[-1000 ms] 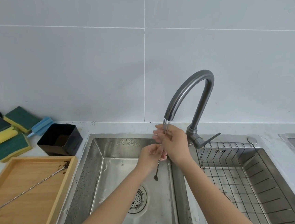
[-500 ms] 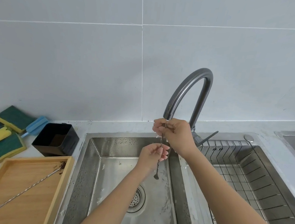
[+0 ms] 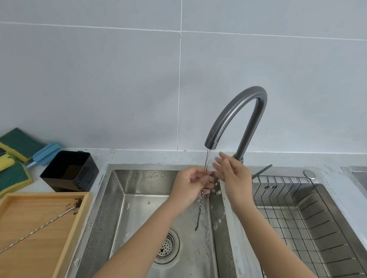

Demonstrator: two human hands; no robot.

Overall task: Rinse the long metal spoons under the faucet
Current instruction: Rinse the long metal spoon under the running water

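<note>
L hand [image 3: 193, 180] pinches spoon [image 3: 199, 209] under faucet [image 3: 231, 116] stream; R hand [image 3: 232, 176] at its 3 o'clock, fingers loose, holding nothing.

Single head view, wide-angle, looking forward-down, close over sink [image 3: 113, 221]; edges seemingly distorted.

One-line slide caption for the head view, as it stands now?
Left hand holds a long metal spoon under the running faucet; right hand open beside it; a second spoon lies on the wooden tray.

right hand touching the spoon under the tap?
Apart. Head view: right hand open beside the stream; only the left hand holds the spoon.
</note>
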